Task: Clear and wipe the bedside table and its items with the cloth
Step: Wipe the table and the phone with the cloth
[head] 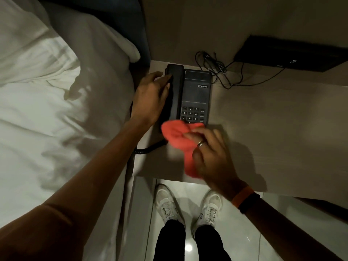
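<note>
Red cloth (178, 136) blurred, seemingly covering telephone (195, 91) front; bed (47, 110) left.

I see a matt black plastic telephone (194, 95) on a pale, matt wood-grain bedside table (273, 117). The red cloth (177, 136) looks soft and fuzzy. The floor tiles (190, 247) are glossy.

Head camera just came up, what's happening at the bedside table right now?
A person stands at the bedside table, cleaning the black phone. The left hand rests on the handset, which sits in its cradle. The right hand holds a red cloth bunched at the phone's near edge, over the bottom of the keypad. Loose cables lie behind the phone.
</note>
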A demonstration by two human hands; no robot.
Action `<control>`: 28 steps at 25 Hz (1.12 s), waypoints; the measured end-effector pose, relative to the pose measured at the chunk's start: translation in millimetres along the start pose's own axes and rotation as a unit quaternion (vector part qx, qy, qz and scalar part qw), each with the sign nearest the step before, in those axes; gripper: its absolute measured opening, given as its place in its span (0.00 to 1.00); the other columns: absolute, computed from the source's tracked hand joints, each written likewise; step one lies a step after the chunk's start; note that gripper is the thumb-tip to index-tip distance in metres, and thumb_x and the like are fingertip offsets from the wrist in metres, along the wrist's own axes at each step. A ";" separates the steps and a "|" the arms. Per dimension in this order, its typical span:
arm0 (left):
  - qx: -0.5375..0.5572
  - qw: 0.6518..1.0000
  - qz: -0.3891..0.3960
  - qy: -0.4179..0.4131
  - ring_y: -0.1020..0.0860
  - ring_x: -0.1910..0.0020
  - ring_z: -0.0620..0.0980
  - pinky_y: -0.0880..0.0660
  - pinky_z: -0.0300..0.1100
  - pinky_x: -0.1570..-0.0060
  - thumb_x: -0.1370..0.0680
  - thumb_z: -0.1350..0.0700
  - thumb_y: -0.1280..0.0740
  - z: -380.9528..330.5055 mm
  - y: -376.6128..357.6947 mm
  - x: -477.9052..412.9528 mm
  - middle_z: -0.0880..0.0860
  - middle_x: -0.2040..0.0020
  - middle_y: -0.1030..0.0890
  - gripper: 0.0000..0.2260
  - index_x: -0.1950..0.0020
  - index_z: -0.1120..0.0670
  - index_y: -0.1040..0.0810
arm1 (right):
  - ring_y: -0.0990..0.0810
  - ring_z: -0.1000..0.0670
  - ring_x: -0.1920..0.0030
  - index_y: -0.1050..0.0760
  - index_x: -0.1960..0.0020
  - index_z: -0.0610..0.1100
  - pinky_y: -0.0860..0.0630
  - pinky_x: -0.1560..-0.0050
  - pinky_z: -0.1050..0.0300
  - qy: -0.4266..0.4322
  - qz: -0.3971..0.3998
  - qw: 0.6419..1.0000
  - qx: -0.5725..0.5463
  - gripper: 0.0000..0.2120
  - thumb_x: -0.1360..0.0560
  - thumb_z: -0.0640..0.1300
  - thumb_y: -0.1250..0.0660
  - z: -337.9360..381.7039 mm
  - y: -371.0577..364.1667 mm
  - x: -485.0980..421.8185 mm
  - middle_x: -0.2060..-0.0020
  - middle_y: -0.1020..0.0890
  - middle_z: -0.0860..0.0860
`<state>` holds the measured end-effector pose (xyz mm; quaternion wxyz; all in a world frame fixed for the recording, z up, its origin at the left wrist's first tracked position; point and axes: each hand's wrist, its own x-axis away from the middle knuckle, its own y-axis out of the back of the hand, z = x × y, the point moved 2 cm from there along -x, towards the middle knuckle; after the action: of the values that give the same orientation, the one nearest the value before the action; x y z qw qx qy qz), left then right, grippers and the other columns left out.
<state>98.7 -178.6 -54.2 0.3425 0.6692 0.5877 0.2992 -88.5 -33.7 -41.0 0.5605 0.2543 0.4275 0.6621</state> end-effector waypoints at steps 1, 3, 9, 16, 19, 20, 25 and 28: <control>-0.014 1.000 0.005 -0.007 0.26 0.33 0.61 0.27 0.51 0.34 0.17 0.55 0.39 -1.3 -1.7 -0.9 0.60 0.31 0.24 0.17 0.29 0.55 0.23 | 0.25 0.40 0.39 0.22 0.34 0.42 0.27 0.38 0.42 -0.038 -0.038 0.998 -0.010 0.20 0.25 0.39 0.40 -2.7 8.1 -16.0 0.37 0.22 0.43; -0.031 0.999 0.024 -0.016 0.28 0.30 0.60 0.27 0.54 0.33 0.17 0.54 0.38 -5.4 -4.0 -5.0 0.59 0.28 0.26 0.17 0.28 0.53 0.24 | 0.27 0.40 0.34 0.25 0.33 0.43 0.29 0.33 0.43 -0.113 -0.066 0.991 0.010 0.23 0.26 0.40 0.42 -12.8 11.4 -67.0 0.34 0.25 0.43; -0.045 0.997 0.060 0.014 0.28 0.29 0.57 0.22 0.55 0.37 0.19 0.54 0.32 -12.3 -13.6 -8.4 0.55 0.23 0.34 0.20 0.27 0.50 0.26 | 0.43 0.40 0.21 0.43 0.20 0.47 0.42 0.28 0.31 -0.162 0.156 0.960 0.169 0.31 0.21 0.52 0.43 -39.9 -36.3 -153.0 0.20 0.41 0.45; -0.054 0.994 0.067 0.064 0.33 0.25 0.59 0.25 0.55 0.36 0.20 0.54 0.31 -22.7 -10.8 -13.4 0.54 0.21 0.35 0.24 0.24 0.46 0.30 | 0.52 0.40 0.18 0.49 0.18 0.45 0.54 0.20 0.37 -0.120 0.127 0.968 0.179 0.32 0.20 0.52 0.45 -34.2 -41.1 -116.2 0.18 0.49 0.44; -0.065 0.991 0.069 0.091 0.34 0.25 0.60 0.26 0.57 0.33 0.19 0.55 0.32 -24.2 -13.5 -14.2 0.55 0.21 0.35 0.25 0.22 0.48 0.32 | 0.54 0.42 0.18 0.49 0.18 0.46 0.50 0.19 0.40 -0.116 0.124 0.972 0.162 0.31 0.19 0.52 0.49 -29.4 -44.7 -93.7 0.18 0.50 0.44; -0.066 0.991 0.068 0.097 0.34 0.25 0.60 0.26 0.56 0.33 0.19 0.56 0.32 -24.2 -14.4 -13.8 0.55 0.21 0.36 0.25 0.22 0.49 0.33 | 0.54 0.42 0.18 0.49 0.18 0.46 0.50 0.19 0.39 -0.119 0.121 0.973 0.156 0.31 0.19 0.52 0.51 -28.1 -46.6 -87.4 0.18 0.50 0.45; -0.069 0.990 0.060 0.103 0.34 0.24 0.59 0.27 0.53 0.33 0.20 0.57 0.32 -23.2 -16.6 -12.7 0.55 0.21 0.36 0.27 0.22 0.49 0.33 | 0.55 0.42 0.18 0.50 0.18 0.48 0.48 0.20 0.38 -0.104 0.126 0.973 0.163 0.30 0.19 0.53 0.53 -23.1 -56.3 -47.5 0.18 0.51 0.46; -0.076 0.990 0.054 0.103 0.36 0.24 0.61 0.26 0.53 0.35 0.18 0.58 0.34 -26.1 -17.9 -8.5 0.55 0.20 0.39 0.26 0.21 0.49 0.35 | 0.54 0.42 0.18 0.48 0.18 0.47 0.47 0.21 0.38 -0.080 0.110 0.977 0.167 0.30 0.18 0.52 0.49 -21.9 -55.3 -26.2 0.18 0.50 0.46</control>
<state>66.2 -182.9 -53.4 0.3133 0.6380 0.5581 0.4281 -71.0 -64.7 -95.3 0.4662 0.4417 0.4559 0.6162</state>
